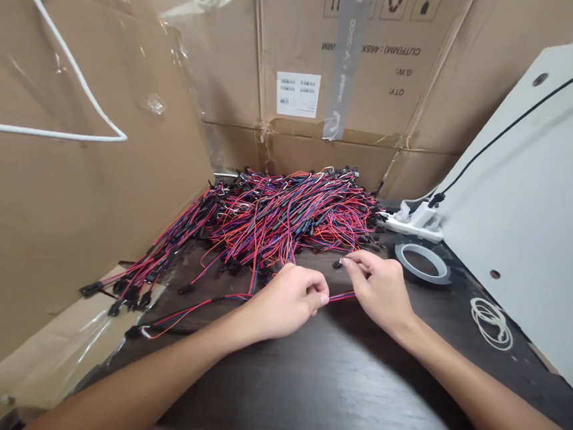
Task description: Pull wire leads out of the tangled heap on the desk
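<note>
My left hand (293,299) is closed on a red and blue wire cable (342,296) above the front of the dark table. From that hand the cable runs left to a black connector (134,331) with a short white piece beside it. My right hand (379,287) is pinched near the cable's other end, and a small black connector (337,264) sticks out at its fingertips. Just behind both hands lies a large heap of similar red, blue and black cables (287,208). The fingers partly hide the stretch of cable they hold.
Cardboard boxes (361,108) wall in the back and left. A white power strip (416,226), a roll of grey tape (423,263) and a coiled pale cord (490,324) lie on the right of the dark table (332,379), beside a white panel (544,191).
</note>
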Demonstrator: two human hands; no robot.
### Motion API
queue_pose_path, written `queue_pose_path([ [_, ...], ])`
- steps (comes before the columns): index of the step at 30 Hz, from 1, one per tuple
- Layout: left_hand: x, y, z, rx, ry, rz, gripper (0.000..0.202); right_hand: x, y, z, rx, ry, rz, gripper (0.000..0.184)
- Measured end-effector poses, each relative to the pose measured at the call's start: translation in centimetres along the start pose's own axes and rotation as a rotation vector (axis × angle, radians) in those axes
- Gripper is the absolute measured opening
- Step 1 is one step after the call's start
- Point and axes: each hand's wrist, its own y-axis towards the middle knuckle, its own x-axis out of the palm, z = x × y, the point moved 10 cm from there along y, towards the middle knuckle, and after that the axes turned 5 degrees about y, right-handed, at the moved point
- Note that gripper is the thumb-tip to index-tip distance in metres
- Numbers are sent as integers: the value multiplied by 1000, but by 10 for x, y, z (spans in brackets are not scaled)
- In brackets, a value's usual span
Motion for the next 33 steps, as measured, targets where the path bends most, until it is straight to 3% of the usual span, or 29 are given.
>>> queue_pose_path([
  [12,-2,-3,-5,16,41,12,16,13,-5,-7,-95,-12,-138,22],
  [23,4,-5,7,81,-2,38,14,30,-14,-9,-25,-76,-196,23],
  [33,0,-4,2,43,1,30,14,8,1,8,5,-14,-142,24],
])
